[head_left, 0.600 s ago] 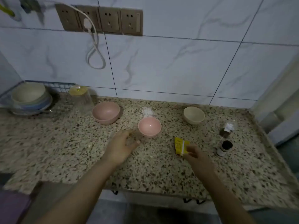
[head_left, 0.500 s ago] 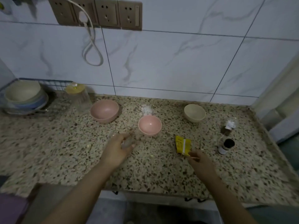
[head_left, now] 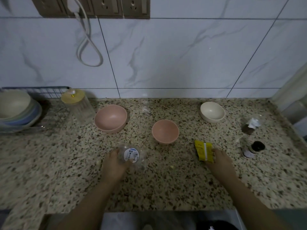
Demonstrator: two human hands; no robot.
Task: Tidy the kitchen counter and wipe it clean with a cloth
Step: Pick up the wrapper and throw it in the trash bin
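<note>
On the speckled stone counter (head_left: 49,171), my left hand (head_left: 114,163) grips a crumpled clear plastic wrapper with a white and blue label (head_left: 132,155). My right hand (head_left: 219,161) pinches the near edge of a yellow packet (head_left: 203,151) that lies on the counter. A large pink bowl (head_left: 111,118), a small pink bowl (head_left: 165,131) and a cream bowl (head_left: 212,111) stand open-side up behind my hands. No cloth is in view.
A glass jar with a yellow lid (head_left: 78,105) stands at the back left beside a rack of stacked bowls (head_left: 16,110). At the right are a clear cup with crumpled paper (head_left: 252,124) and a small dark-capped bottle (head_left: 254,149). A white cable (head_left: 88,42) hangs from the wall sockets.
My left hand has closed around the clear wrapper and turned its label up. My right hand has slid forward onto the yellow packet. The view has tipped downward, closer to the counter.
</note>
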